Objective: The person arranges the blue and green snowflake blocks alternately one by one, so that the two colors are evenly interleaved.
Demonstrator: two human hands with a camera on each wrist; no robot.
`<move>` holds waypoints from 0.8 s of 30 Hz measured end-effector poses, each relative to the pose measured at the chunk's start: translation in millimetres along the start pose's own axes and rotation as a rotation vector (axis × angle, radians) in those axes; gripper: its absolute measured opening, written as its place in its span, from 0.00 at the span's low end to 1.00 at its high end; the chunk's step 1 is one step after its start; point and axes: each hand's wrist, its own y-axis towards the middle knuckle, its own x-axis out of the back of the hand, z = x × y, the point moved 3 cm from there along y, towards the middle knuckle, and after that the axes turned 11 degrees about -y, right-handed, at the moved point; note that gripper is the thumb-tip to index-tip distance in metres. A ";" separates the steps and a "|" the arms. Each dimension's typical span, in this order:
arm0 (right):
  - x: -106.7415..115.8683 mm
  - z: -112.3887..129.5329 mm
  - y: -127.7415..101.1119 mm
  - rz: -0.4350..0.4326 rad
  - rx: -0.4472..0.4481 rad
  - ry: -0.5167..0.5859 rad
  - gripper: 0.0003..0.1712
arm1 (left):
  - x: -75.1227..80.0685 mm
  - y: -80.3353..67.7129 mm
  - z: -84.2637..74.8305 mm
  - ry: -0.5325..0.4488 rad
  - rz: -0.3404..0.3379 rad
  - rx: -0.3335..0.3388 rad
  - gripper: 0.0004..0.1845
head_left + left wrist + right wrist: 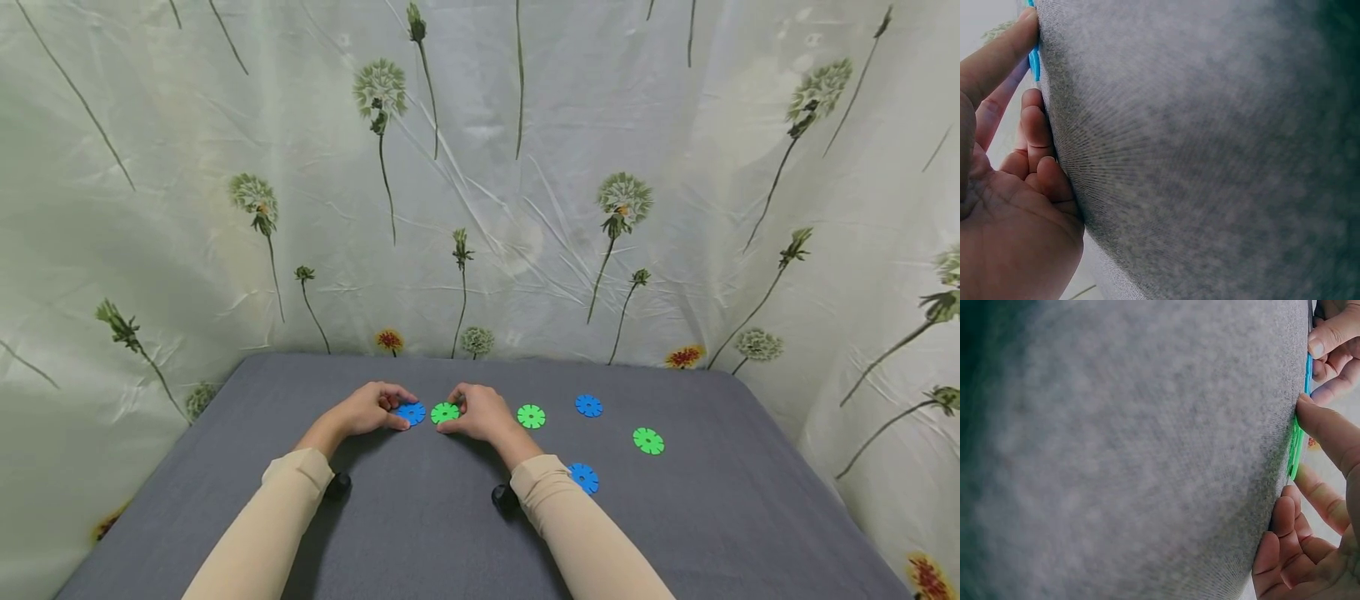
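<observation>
A grey cloth-covered table [420, 533] filled the lower frame. At its centre, the left hand [369, 408] curled its fingers around a blue notched plastic disc [412, 412], just beside a green notched plastic disc [444, 412] pinched by the right hand [483, 412]. No writing showed.

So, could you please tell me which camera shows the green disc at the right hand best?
The head view: the green disc shows its whole face. The right wrist view catches only its edge; the left wrist view misses it.
</observation>
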 end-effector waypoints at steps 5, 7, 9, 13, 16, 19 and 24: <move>0.6 0.3 0.6 0.014 -0.007 0.008 0.26 | 0.1 0.4 -0.3 -0.009 -0.001 0.005 0.20; 1.2 0.4 0.3 0.021 -0.009 0.006 0.26 | 0.2 0.0 -1.4 -0.020 -0.005 0.005 0.20; 1.7 0.4 -0.1 0.023 -0.003 -0.001 0.26 | 0.4 -0.4 -2.3 -0.030 -0.004 0.005 0.20; 1.3 0.2 0.0 0.028 0.007 -0.010 0.26 | 0.4 -1.2 -2.4 -0.036 0.001 0.010 0.20; 0.6 -0.1 0.4 0.031 0.011 -0.012 0.27 | 0.4 -1.6 -2.3 -0.036 0.002 0.012 0.20; 0.3 -0.2 0.5 0.030 0.016 -0.016 0.27 | 0.3 -1.9 -2.5 -0.036 0.002 0.011 0.20; 0.1 0.0 0.2 0.034 0.012 -0.024 0.27 | 0.0 -1.9 -2.9 -0.033 0.007 0.007 0.21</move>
